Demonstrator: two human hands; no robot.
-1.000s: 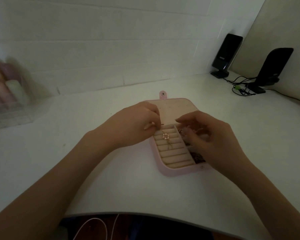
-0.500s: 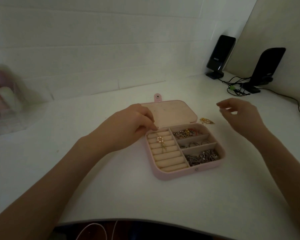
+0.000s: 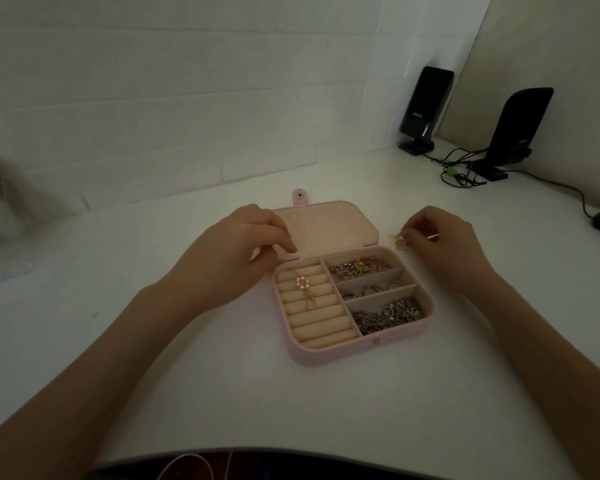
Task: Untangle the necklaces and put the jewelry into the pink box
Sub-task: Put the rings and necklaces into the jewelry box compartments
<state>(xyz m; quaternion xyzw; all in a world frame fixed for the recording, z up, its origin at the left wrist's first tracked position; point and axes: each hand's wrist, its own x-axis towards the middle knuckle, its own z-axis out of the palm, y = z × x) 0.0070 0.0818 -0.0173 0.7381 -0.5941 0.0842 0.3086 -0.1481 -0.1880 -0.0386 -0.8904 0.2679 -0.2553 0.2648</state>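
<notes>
2 hands at work beside the open pink box (image 3: pixel 326 355), 1 picking up a last gold piece.

Right hand (image 3: pixel 444 244) pinches a small gold jewelry piece (image 3: pixel 397 240) on the counter (image 3: pixel 361 410), just beyond the box's far right corner. Left hand (image 3: pixel 243 247) hovers with fingers curled at the ring rolls' far edge, where a gold necklace (image 3: pixel 303 285) lies; whether it holds anything, I cannot tell. Next move, likely: lift the gold piece toward the left hand and drop it into a compartment without snagging.
</notes>
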